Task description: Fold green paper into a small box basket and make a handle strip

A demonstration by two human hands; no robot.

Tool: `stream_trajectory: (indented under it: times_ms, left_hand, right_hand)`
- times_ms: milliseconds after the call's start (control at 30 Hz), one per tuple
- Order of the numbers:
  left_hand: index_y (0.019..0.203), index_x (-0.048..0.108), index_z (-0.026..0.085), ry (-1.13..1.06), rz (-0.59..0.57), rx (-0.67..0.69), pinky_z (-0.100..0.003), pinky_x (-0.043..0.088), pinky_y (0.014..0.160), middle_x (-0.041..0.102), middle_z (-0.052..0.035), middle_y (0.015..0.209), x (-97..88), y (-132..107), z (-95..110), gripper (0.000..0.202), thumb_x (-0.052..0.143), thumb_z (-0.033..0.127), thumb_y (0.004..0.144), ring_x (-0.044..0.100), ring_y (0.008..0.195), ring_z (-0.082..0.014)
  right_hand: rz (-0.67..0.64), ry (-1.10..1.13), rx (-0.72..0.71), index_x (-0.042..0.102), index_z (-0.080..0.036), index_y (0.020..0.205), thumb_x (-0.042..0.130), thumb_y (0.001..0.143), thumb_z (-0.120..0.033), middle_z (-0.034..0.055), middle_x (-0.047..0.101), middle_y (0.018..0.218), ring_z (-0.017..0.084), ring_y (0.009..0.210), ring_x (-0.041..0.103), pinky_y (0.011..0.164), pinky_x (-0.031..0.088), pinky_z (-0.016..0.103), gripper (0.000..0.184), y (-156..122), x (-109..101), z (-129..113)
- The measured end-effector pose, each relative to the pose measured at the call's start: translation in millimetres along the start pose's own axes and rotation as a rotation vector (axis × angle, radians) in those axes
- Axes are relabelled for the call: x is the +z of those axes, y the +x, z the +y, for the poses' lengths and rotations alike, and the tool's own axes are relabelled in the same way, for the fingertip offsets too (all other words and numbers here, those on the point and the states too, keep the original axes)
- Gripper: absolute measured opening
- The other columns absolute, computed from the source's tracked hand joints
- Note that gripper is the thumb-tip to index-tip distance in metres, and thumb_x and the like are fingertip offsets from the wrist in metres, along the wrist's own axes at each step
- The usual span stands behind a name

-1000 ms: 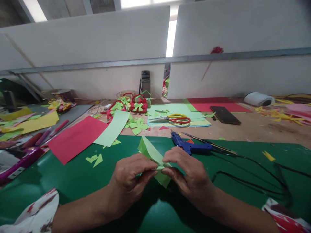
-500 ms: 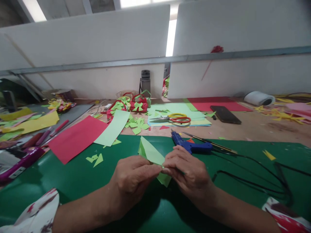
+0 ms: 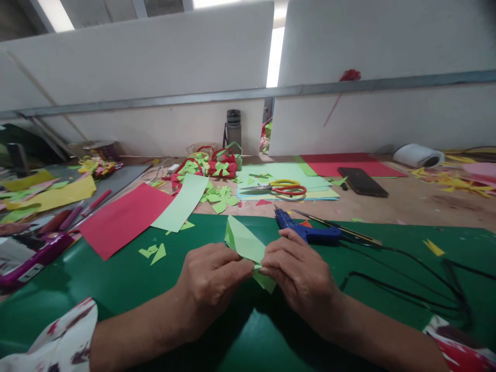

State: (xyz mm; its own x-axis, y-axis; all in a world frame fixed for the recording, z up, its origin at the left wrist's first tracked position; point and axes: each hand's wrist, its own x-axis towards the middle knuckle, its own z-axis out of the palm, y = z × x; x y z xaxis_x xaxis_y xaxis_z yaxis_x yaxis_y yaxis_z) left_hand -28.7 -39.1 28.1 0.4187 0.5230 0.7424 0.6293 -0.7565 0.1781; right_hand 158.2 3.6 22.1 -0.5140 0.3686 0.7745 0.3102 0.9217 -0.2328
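Both hands hold a folded light green paper piece (image 3: 245,243) just above the dark green mat (image 3: 116,279). My left hand (image 3: 211,281) pinches its near edge with curled fingers. My right hand (image 3: 300,274) pinches the same edge from the right, fingertips almost touching those of the left. The paper's pointed end sticks up and away from me; a lower flap shows between the hands. A blue glue gun (image 3: 310,233) lies on the mat just beyond my right hand.
A red sheet (image 3: 120,217) and a pale green strip (image 3: 182,202) lie at the left. Scissors (image 3: 282,188) rest on stacked green sheets, a black phone (image 3: 362,182) to their right. Red and green paper baskets (image 3: 217,166), a bottle (image 3: 233,126) and black cables (image 3: 406,279) surround the mat.
My hands have shifted slightly, the right fingers sliding along the fold and the paper turning a little. The view has moved slightly.
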Motion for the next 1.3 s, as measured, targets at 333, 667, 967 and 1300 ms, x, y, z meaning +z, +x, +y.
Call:
stream_trajectory:
  times_ms: [333, 667, 967, 1300]
  left_hand:
    - [0.096, 0.06, 0.012, 0.201, -0.054, 0.168, -0.027, 0.031, 0.053, 0.054, -0.004, 0.068, -7.5, -1, 1, 0.019, 0.043, 0.01, 0.088, 0.038, 0.058, -0.0137]
    - [0.073, 0.061, 0.015, 0.19, 0.006, 0.02, -0.024, 0.03, 0.054, 0.045, -0.0018, 0.07, -2.4, 4, 8, 0.022, 0.045, 0.004, 0.083, 0.038, 0.063, -0.0124]
    - [0.08, 0.062, 0.017, 0.098, 0.06, 0.0, -0.023, 0.033, 0.056, 0.044, -0.0009, 0.074, -3.0, -1, 5, 0.017, 0.051, 0.005, 0.081, 0.039, 0.064, -0.0118]
    - [0.075, 0.062, 0.018, 0.116, 0.08, -0.075, -0.029, 0.035, 0.063, 0.048, -0.0035, 0.079, 0.3, 4, 15, 0.015, 0.053, 0.009, 0.081, 0.04, 0.069, -0.0154]
  right_hand:
    - [-0.042, 0.01, -0.01, 0.055, -0.017, 0.075, 0.048, 0.088, -0.011, 0.001, 0.058, 0.066, 0.013, 0.065, 0.054, 0.085, 0.038, 0.04, 0.016, -1, 1, -1]
    - [-0.019, -0.008, -0.039, 0.059, -0.016, 0.079, 0.048, 0.087, -0.008, 0.0033, 0.063, 0.072, 0.014, 0.068, 0.057, 0.086, 0.039, 0.04, 0.016, 1, -1, -4]
    - [0.005, 0.019, -0.027, 0.057, -0.017, 0.08, 0.047, 0.085, -0.006, 0.0024, 0.061, 0.07, 0.013, 0.065, 0.055, 0.086, 0.04, 0.04, 0.016, 3, -3, -7]
    - [-0.042, -0.027, -0.06, 0.057, -0.017, 0.083, 0.04, 0.085, -0.005, 0.0026, 0.061, 0.072, 0.014, 0.067, 0.056, 0.089, 0.038, 0.041, 0.021, 1, -3, -8]
